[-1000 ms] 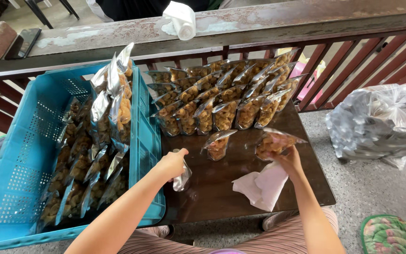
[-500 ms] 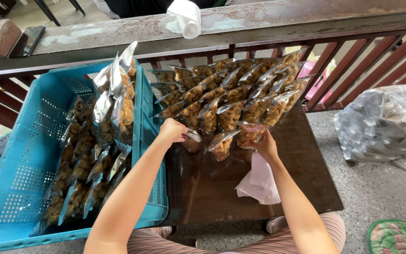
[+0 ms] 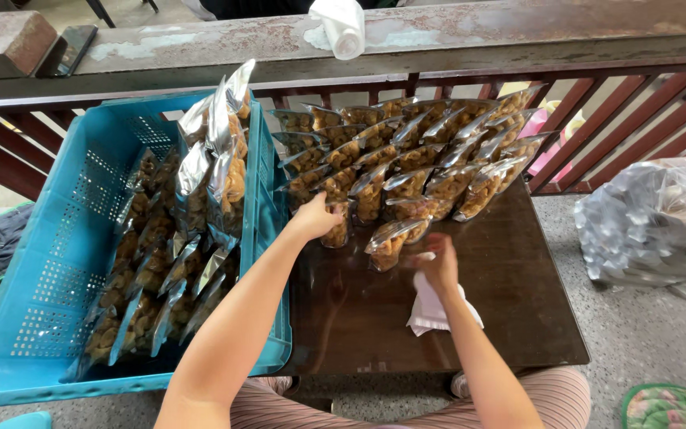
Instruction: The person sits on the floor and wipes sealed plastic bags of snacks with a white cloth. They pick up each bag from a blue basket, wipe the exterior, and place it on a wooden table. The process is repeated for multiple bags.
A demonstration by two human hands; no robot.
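Centrally, we see a small clear snack pouch (image 3: pixel 337 230) standing on the dark wooden table (image 3: pixel 518 310) at the near edge of the rows of filled pouches (image 3: pixel 414 155). Our left hand (image 3: pixel 314 216) is closed around its top, fingers curled, holding it upright against the front row. Just beside it, a second pouch (image 3: pixel 391 242) lies tilted on the table. Our right hand (image 3: pixel 438 262) hovers close by that pouch, blurred; it seems loosely open, and we cannot tell whether it grips anything. Beneath the right wrist lies a white cloth (image 3: pixel 430 311).

Outward to the left, a blue perforated crate (image 3: pixel 57 262) holds many more pouches, some standing tall along its right wall, others stacked in a column on its floor. Behind the table runs a weathered rail (image 3: pixel 478 40) with a white roll (image 3: pixel 339 24) resting on it; at far right sits a grey plastic sack (image 3: pixel 660 222).

We judge the arranging well advanced: several rows stand complete, a new front row is barely begun, and the crate's stock remains.
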